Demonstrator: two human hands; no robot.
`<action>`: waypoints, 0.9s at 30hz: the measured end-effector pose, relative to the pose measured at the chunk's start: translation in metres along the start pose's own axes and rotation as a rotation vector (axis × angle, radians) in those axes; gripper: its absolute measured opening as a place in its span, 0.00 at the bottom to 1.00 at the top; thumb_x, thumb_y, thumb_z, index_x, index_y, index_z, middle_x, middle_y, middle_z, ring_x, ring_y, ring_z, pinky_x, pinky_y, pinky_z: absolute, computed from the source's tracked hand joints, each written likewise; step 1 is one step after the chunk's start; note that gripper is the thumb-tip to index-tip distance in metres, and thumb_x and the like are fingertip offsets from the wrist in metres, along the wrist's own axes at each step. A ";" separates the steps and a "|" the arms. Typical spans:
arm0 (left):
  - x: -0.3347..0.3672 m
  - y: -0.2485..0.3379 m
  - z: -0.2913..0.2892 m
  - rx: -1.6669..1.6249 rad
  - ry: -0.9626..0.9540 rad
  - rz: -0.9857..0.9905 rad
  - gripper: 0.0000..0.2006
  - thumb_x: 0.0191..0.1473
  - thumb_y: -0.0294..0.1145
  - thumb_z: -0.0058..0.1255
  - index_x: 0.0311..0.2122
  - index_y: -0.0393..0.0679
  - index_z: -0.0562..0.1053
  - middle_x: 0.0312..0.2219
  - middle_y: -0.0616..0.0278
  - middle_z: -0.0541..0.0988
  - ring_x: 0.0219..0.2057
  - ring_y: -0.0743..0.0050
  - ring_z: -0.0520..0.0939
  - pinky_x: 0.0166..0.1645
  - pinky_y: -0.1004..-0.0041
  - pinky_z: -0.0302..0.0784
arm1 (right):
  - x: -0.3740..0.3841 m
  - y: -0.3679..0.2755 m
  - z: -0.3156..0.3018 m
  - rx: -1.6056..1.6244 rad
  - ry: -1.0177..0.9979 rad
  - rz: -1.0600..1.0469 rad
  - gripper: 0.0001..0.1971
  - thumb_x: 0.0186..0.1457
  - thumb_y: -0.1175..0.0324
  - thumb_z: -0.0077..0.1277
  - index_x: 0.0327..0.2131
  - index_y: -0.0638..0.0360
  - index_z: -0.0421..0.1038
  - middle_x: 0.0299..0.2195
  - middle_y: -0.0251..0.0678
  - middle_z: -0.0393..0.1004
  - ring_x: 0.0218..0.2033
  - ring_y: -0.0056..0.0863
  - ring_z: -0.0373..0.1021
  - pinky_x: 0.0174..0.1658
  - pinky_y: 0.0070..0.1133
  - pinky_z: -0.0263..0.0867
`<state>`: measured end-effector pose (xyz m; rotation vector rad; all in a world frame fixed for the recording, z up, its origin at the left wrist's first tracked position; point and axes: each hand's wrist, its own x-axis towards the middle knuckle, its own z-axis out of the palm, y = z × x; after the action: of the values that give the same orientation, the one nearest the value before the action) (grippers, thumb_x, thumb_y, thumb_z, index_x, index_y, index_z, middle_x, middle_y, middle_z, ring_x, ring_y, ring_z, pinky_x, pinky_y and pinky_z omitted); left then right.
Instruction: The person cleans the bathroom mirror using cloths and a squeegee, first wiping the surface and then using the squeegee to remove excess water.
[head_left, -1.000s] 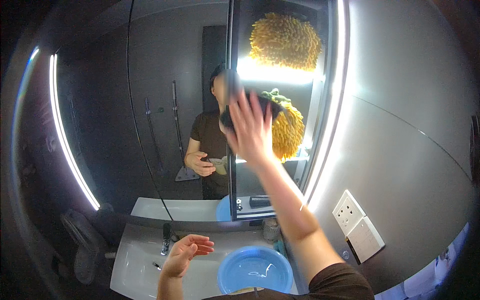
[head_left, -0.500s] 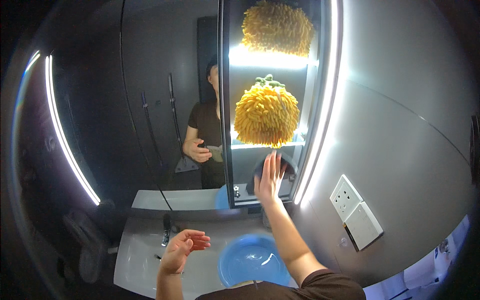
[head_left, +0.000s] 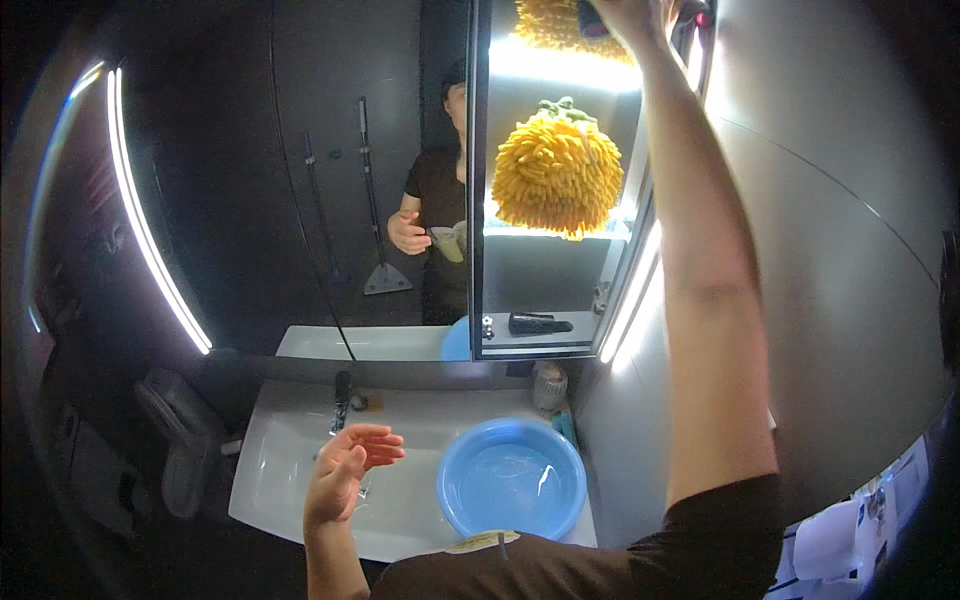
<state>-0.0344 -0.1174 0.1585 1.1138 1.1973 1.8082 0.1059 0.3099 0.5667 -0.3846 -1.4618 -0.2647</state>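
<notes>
My left hand hangs over the sink, its fingers loosely stretched, holding nothing. Raised to the upper edge of the view, my right hand is partly cut off. Dark material shows beside it and seems to be in its grip; its kind is unclear. The hand is in front of the top shelf of a lit, open cabinet, overlapping a yellow shaggy bundle. On the middle shelf sits a yellow, many-stranded round thing with a green top. A black, elongated object lies on the cabinet's bottom.
A blue basin stands on the right part of the sink, with a black faucet farther left. A whitish cup-like holder stands behind the basin. Mirrored doors lie left of the cabinet; a grey wall is at right.
My right hand has risen from the bottom compartment to the top shelf. The dark rounded thing behind it below is gone from there, and a black object shows. My left hand stays similarly raised.
</notes>
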 end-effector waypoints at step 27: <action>-0.010 -0.035 0.020 -0.116 -0.009 -0.205 0.22 0.57 0.43 0.47 0.47 0.32 0.68 0.39 0.47 0.77 0.41 0.59 0.79 0.48 0.64 0.73 | -0.543 0.001 -0.070 -0.175 -0.439 0.290 0.40 0.46 0.71 0.51 0.62 0.64 0.44 0.64 0.51 0.38 0.66 0.51 0.37 0.64 0.46 0.34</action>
<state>-0.0093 -0.1074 0.1271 0.8987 1.1424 1.6912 0.1172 0.2508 0.0228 -0.8280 -1.7908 -0.0749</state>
